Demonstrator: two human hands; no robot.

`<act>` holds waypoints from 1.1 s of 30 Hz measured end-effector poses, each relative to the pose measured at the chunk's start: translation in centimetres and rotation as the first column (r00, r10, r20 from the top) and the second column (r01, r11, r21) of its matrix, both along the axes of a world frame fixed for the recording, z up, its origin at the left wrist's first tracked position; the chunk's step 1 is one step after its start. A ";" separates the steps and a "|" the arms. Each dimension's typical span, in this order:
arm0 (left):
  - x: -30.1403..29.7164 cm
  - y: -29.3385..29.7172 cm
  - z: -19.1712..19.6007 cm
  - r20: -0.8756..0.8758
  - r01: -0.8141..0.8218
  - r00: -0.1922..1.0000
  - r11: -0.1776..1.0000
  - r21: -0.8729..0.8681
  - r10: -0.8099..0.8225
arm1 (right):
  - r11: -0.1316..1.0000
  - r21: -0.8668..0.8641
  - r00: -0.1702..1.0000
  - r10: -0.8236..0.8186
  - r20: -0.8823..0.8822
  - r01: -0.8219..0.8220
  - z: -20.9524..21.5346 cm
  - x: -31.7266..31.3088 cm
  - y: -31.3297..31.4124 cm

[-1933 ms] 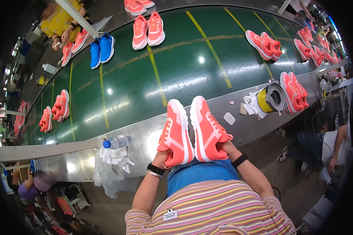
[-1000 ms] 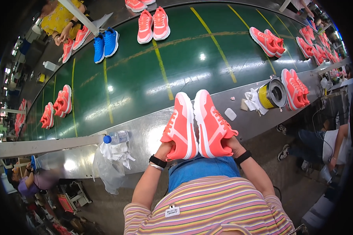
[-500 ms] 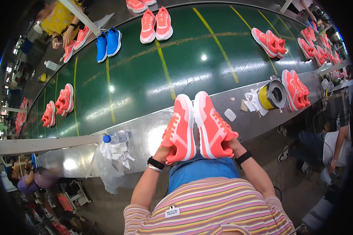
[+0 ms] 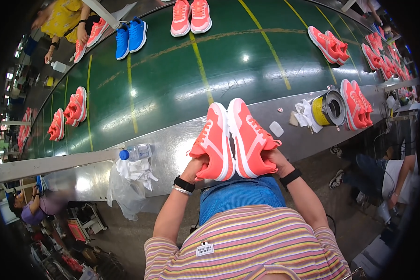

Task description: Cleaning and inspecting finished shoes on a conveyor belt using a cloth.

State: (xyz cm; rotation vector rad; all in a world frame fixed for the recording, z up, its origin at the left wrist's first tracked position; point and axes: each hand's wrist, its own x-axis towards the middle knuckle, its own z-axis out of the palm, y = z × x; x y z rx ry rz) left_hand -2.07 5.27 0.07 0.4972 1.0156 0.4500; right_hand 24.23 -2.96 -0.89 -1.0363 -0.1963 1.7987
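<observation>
Two coral sneakers with white soles are held side by side in front of me, toes pointing away and soles facing each other. My left hand [image 4: 197, 166] grips the left sneaker [image 4: 213, 145] at its heel opening, with its fingers partly inside. The right sneaker [image 4: 250, 140] is held the same way by my right hand [image 4: 276, 161]. Both shoes are over the near metal ledge [image 4: 172, 151], their toes close to the green conveyor belt [image 4: 163, 98]. The shoes hide parts of my fingers.
Several coral pairs and a blue pair [image 4: 129, 38] stand on the belt. Right on the ledge are a yellow-and-black can [image 4: 318, 112], white tissues [image 4: 305, 113], a white lid [image 4: 276, 129] and another coral pair [image 4: 357, 105]. A bottle [image 4: 137, 152] and plastic bag [image 4: 128, 200] lie left, near a white rail [image 4: 56, 162].
The view has shifted slightly, so most things sit at new places in the picture. The two sneakers stay in my hands, tilted a little differently. A far-left co-worker's hand has moved away from the shoes.
</observation>
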 end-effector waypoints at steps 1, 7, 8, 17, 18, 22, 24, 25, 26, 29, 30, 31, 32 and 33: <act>0.0 0.0 0.1 -0.001 0.003 1.000 1.000 0.019 -0.003 | 1.000 0.000 1.000 0.002 0.001 -0.002 -0.1 0.1 0.0; -0.5 0.1 0.0 -0.042 0.015 0.999 0.998 0.062 -0.013 | 1.000 0.005 1.000 -0.004 -0.007 0.004 0.3 -0.3 0.4; -0.1 0.3 0.1 -0.048 0.009 0.999 1.000 0.026 -0.007 | 0.999 0.035 1.000 -0.031 0.004 0.031 0.3 -0.3 0.4; -1.3 -1.2 -7.5 -0.346 -0.143 0.879 0.874 0.465 0.328 | 0.903 0.171 0.182 -0.105 0.978 -0.395 -6.0 -0.8 1.6; -2.1 -1.5 -7.7 -0.352 -0.157 0.880 0.896 0.416 0.318 | 0.906 0.175 0.182 -0.111 0.977 -0.385 -4.9 -0.3 1.7; -3.1 -1.9 -5.1 -0.502 0.076 0.829 0.841 0.535 0.245 | 0.993 0.119 0.167 -0.116 0.979 -0.010 -1.0 5.8 0.2; -1.2 -3.0 -1.3 -0.614 0.148 0.718 0.789 0.596 0.328 | 0.943 0.276 0.031 -0.286 0.958 0.184 -2.2 10.3 -0.5; -0.6 -3.4 0.2 -0.695 0.219 0.574 0.736 0.640 0.433 | 0.939 0.266 -0.048 -0.262 0.964 0.219 -2.6 12.1 -0.5; -0.6 -3.8 0.9 -0.695 0.223 0.573 0.734 0.641 0.434 | 0.938 0.268 -0.046 -0.264 0.963 0.222 -2.8 13.1 0.1; -0.8 -4.7 2.1 -0.744 0.506 0.571 0.565 0.652 0.347 | 0.951 0.240 -0.175 -0.207 0.963 0.196 -3.4 15.3 2.6; -0.3 -4.7 2.1 -0.746 0.509 0.566 0.563 0.651 0.350 | 0.950 0.242 -0.170 -0.210 0.963 0.197 -3.8 15.9 3.6; 0.2 -4.6 2.0 -0.763 0.601 0.563 0.476 0.642 0.317 | 0.965 0.222 -0.296 -0.173 0.939 0.138 -4.3 16.6 4.4; 0.7 -4.7 2.0 -0.783 0.684 0.553 0.382 0.622 0.284 | 0.978 0.191 -0.417 -0.140 0.898 0.083 -5.0 17.0 5.1; 1.6 -4.7 2.0 -0.823 0.701 0.500 0.431 0.568 0.270 | 0.985 0.147 -0.413 -0.096 0.906 0.094 -5.6 17.3 5.5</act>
